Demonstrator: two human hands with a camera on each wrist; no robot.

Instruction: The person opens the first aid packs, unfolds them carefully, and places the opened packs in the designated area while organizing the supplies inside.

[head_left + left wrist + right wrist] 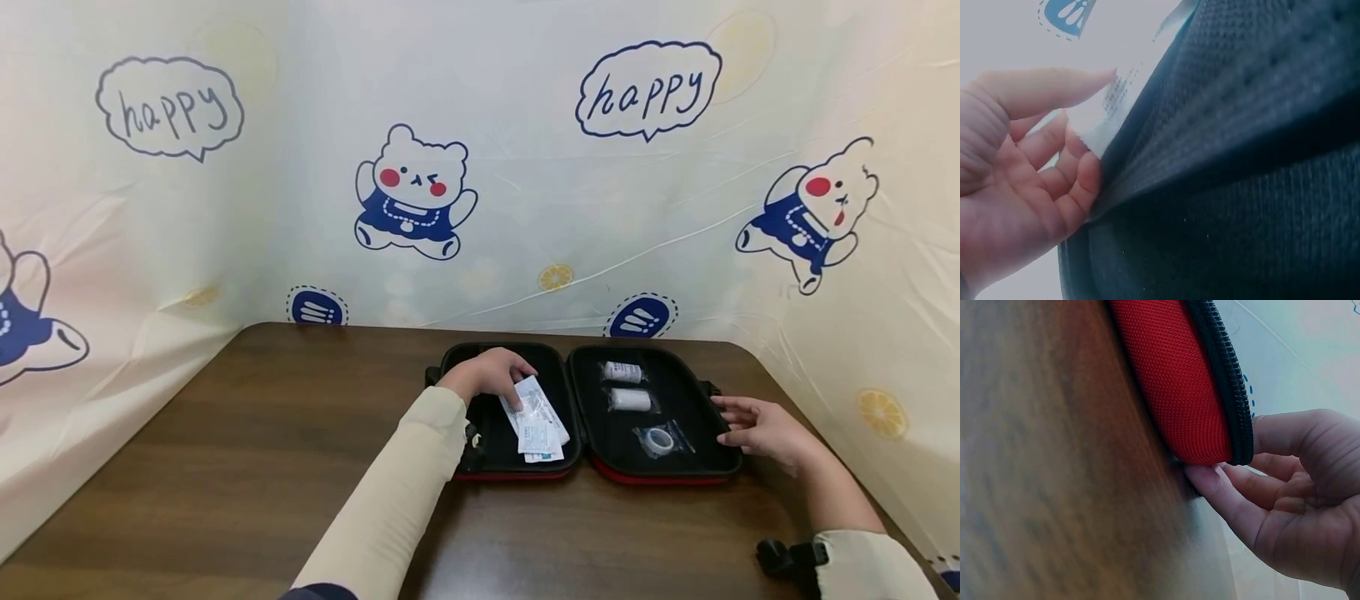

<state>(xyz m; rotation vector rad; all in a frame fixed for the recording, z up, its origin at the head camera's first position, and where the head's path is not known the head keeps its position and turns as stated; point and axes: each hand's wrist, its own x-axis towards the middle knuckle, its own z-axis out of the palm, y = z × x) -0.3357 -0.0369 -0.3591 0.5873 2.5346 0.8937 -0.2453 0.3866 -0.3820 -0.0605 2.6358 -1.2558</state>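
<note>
A black-lined zip case with a red outside lies unfolded on the table. In its left half [491,446] are several flat white printed packets [538,421]. My left hand [491,372] reaches over that half; the left wrist view shows its thumb and fingers pinching the edge of a white packet [1110,115]. My right hand [772,429] is at the outer edge of the right half [607,446]. In the right wrist view its thumb and fingers hold the corner of the red shell [1175,387], beside the black zip.
Two wrapped white rolls [628,400] and a bagged ring-shaped roll [660,442] lie in the right half. The brown wooden table [225,467] extends to the left and front. A printed cloth [525,167] stands behind and on both sides.
</note>
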